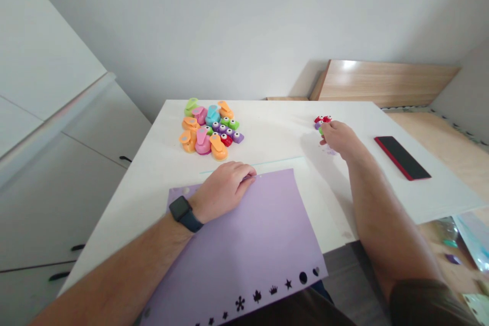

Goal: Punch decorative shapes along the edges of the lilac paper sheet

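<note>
- Resting on the top edge of the lilac sheet, the left hand lies with its fingers pressed together and lightly curled, pinching nothing (a dark watch sits on that wrist).
- Curving over a small cluster of red, purple and green craft punches, the right hand hides part of them; whether it pinches one, I cannot tell.
- Ahead of the left hand, well apart from the sheet, sits a heap of orange, pink, green and teal punches.
- Toward the person from the left hand, cut shapes run along the sheet's near edge: flower, leaf, crown, star.
- Just beyond the right hand lies a red-edged black case on the white table.
</note>
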Action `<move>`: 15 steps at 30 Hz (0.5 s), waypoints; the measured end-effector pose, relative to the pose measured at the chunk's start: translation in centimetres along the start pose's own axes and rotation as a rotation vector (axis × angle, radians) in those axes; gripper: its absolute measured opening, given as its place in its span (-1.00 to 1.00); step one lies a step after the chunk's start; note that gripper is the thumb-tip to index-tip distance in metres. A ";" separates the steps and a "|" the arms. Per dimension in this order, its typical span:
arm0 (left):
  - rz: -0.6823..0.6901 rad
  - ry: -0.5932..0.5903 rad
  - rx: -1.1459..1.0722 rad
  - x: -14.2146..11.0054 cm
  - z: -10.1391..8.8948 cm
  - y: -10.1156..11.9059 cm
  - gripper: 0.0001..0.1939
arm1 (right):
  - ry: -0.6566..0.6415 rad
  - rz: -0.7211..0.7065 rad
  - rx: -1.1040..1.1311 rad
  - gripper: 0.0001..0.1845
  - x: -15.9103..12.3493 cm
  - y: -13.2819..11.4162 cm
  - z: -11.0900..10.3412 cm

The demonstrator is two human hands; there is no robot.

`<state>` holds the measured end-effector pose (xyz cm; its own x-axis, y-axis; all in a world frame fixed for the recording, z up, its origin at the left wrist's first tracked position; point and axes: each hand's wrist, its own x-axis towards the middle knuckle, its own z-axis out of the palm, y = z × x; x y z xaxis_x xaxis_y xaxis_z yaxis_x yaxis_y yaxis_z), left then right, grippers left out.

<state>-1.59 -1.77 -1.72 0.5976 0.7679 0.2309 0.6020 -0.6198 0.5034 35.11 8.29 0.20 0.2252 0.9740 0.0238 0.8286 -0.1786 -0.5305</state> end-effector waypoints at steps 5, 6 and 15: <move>0.003 -0.007 0.004 -0.1 0.0 -0.1 -0.88 | 0.073 0.086 0.094 -0.64 -0.3 -0.7 0.0; 0.005 -0.008 0.006 -0.1 0.0 -0.1 -0.88 | 0.087 0.102 0.110 -0.64 -0.3 -0.7 0.0; 0.005 -0.010 0.010 0.0 -0.1 -0.1 -0.87 | -0.011 0.117 -0.028 -0.67 0.0 -0.3 0.6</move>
<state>-1.70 -1.72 -1.67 0.6063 0.7627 0.2249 0.6037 -0.6256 0.4941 34.61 8.40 -0.13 0.3161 0.9476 -0.0461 0.8111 -0.2951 -0.5050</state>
